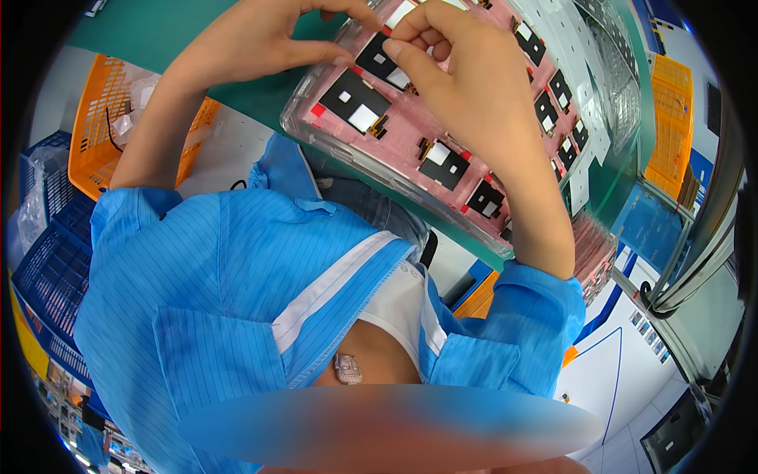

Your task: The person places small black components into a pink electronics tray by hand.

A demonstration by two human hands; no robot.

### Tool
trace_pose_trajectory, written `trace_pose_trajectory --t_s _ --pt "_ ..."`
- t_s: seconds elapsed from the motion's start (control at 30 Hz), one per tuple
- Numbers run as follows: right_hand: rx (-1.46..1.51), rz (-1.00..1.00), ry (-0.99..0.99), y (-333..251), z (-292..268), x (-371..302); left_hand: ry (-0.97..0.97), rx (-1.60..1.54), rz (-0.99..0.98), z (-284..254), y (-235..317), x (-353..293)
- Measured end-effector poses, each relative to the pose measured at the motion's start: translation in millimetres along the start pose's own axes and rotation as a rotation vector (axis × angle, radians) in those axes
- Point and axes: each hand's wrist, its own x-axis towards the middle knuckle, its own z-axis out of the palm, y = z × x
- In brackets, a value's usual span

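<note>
My left hand reaches over the left edge of a clear plastic tray, its thumb and forefinger apart beside a flat black part with a white patch. Over the same part, my right hand has thumb and forefinger pinched together near a small red tab. What lies between those fingertips is too small to make out. Closer to me in the pink-lined tray sits another black part with white patches, a gold-brown connector and a red tab. Several similar parts lie in rows toward the right; my right forearm covers some.
The tray rests on a green table mat. Clear plastic wrap and white perforated sheets lie beyond it on the right. Stacked pink trays stand by my right elbow. An orange basket and blue crates are on the left.
</note>
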Motion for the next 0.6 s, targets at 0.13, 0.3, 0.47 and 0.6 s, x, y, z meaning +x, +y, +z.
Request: trace_pose_trajectory --t_s 0.13,0.3,0.47,0.6 --pt "0.101 0.172 -0.077 -6.4 -4.3 0.8 -0.012 -0.004 -0.010 -0.1 2.3 1.2" --pt "0.379 0.299 -0.042 7.4 -5.2 -3.2 -0.006 0.002 0.009 0.1 3.6 1.2" --pt "0.295 0.250 -0.117 10.4 -4.7 2.2 -0.002 0.018 0.028 0.1 -0.1 -1.0" --pt "0.286 0.246 -0.153 15.0 -4.5 6.5 0.000 -0.001 0.009 0.4 1.2 1.0"
